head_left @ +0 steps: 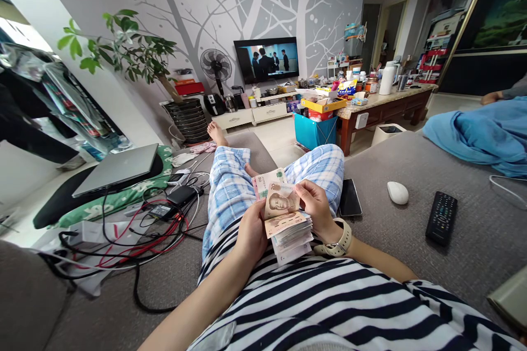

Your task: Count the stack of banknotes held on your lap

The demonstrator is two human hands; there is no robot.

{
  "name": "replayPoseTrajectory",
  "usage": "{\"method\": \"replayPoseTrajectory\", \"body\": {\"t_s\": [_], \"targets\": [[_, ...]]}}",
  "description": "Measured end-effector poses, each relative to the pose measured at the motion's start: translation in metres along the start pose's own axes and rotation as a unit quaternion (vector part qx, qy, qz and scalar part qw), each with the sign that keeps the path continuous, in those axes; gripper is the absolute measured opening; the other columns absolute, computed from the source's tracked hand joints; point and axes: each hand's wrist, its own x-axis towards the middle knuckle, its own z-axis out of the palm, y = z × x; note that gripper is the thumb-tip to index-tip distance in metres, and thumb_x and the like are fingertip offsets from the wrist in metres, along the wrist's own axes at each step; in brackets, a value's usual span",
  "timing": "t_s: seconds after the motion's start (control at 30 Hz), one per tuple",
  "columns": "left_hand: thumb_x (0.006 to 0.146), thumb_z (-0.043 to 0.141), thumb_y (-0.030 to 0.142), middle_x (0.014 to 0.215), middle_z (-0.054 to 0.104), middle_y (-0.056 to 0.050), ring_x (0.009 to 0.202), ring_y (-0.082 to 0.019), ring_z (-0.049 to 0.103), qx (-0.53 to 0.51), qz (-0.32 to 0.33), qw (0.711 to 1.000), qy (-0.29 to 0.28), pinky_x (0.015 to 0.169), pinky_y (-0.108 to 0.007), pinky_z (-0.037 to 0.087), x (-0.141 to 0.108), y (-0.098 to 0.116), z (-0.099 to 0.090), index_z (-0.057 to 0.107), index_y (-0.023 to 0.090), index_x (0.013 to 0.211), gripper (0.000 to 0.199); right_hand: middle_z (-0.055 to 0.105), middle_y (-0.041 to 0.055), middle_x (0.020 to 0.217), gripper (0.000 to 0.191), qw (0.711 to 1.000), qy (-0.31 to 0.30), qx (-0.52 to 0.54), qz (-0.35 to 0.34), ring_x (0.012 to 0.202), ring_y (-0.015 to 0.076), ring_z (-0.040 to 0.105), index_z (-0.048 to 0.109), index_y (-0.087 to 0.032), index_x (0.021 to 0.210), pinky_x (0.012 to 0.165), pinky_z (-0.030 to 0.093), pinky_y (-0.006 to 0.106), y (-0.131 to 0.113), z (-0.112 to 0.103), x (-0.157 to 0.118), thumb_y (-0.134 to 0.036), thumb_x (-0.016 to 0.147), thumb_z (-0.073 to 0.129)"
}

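A thick stack of banknotes [291, 237] is held over my lap, bent so that several notes fan toward me. My left hand [252, 233] grips the stack from its left side, thumb on top. With thumb and fingers my right hand [315, 205] pinches the upper edge of a brown 20 banknote [280, 202] that stands up from the stack. Behind it a green-toned 50 note and a pinkish note show in part. My right wrist wears a pale watch [341, 238]. The fingers under the stack are hidden.
On the sofa to the right lie a phone [351, 198], a white mouse [397, 193] and a remote control [442, 218]. Tangled cables [164, 230] and a laptop [119, 169] lie on the left. Ahead stands a crowded table [387, 98]. Another person's hand [492, 97] shows far right.
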Motion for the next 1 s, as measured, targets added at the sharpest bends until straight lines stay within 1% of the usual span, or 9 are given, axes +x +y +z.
{"method": "replayPoseTrajectory", "body": {"t_s": [0.1,0.2,0.37,0.53,0.8,0.9,1.0], "targets": [[0.067,0.064,0.024,0.071,0.073,-0.007,0.08,-0.027,0.07,0.005,-0.002,1.0,-0.007,0.072,-0.034,0.057,0.0014,-0.0009,-0.0014,0.069,0.015,0.076,0.014,0.036,-0.005,0.055,0.037,1.0,-0.006,0.004,0.0,0.051,0.0106,0.03,0.048,-0.02,0.061,0.049,0.026,0.026,-0.0001,-0.0001,-0.0006,-0.047,0.085,0.059],[0.068,0.062,0.024,0.072,0.074,-0.008,0.082,-0.027,0.07,0.007,-0.008,1.0,-0.011,0.073,-0.035,0.057,0.0017,-0.0011,-0.0022,0.07,0.015,0.078,0.015,0.037,-0.005,0.054,0.035,1.0,-0.015,0.019,-0.003,0.05,0.0105,0.031,0.051,-0.02,0.063,0.049,0.024,0.026,0.0002,-0.0001,-0.0013,-0.046,0.085,0.059],[0.068,0.062,0.023,0.073,0.074,-0.007,0.083,-0.027,0.07,0.021,0.004,1.0,-0.006,0.074,-0.034,0.056,0.001,-0.0005,-0.003,0.071,0.016,0.076,0.014,0.04,-0.0042,0.056,0.033,0.999,-0.022,0.03,0.007,0.05,0.0106,0.033,0.052,-0.02,0.066,0.049,0.025,0.026,0.0009,0.0,-0.0018,-0.047,0.085,0.058],[0.068,0.061,0.024,0.071,0.073,-0.007,0.083,-0.027,0.07,0.023,0.0,0.999,-0.022,0.075,-0.034,0.056,0.0018,-0.0004,-0.0042,0.071,0.016,0.077,0.015,0.04,-0.0041,0.056,0.034,0.999,-0.022,0.023,0.014,0.051,0.0109,0.033,0.052,-0.021,0.066,0.049,0.026,0.026,-0.0002,-0.0003,-0.0015,-0.049,0.084,0.058],[0.067,0.061,0.024,0.076,0.073,-0.009,0.08,-0.025,0.07,0.017,-0.008,1.0,-0.014,0.075,-0.033,0.055,0.0037,-0.0009,-0.0055,0.071,0.014,0.077,0.018,0.04,-0.004,0.057,0.033,0.999,-0.031,0.032,0.008,0.051,0.0109,0.033,0.052,-0.021,0.066,0.049,0.025,0.026,-0.0025,0.0001,-0.0017,-0.047,0.085,0.058],[0.066,0.062,0.024,0.075,0.073,-0.008,0.08,-0.026,0.07,0.018,-0.01,1.0,-0.008,0.074,-0.033,0.055,0.0042,-0.0007,-0.0056,0.07,0.015,0.076,0.016,0.039,-0.0041,0.056,0.035,0.999,-0.029,0.025,0.015,0.05,0.0109,0.033,0.052,-0.021,0.066,0.048,0.026,0.026,-0.0038,0.0004,-0.0018,-0.05,0.084,0.059],[0.065,0.063,0.023,0.074,0.073,-0.008,0.08,-0.027,0.07,0.011,-0.007,1.0,-0.008,0.074,-0.034,0.056,0.0029,0.0006,-0.004,0.069,0.016,0.076,0.014,0.041,-0.0043,0.054,0.036,0.999,-0.027,0.027,0.007,0.049,0.0104,0.034,0.052,-0.021,0.065,0.048,0.027,0.026,-0.0056,0.0006,-0.0023,-0.051,0.084,0.06]]}}
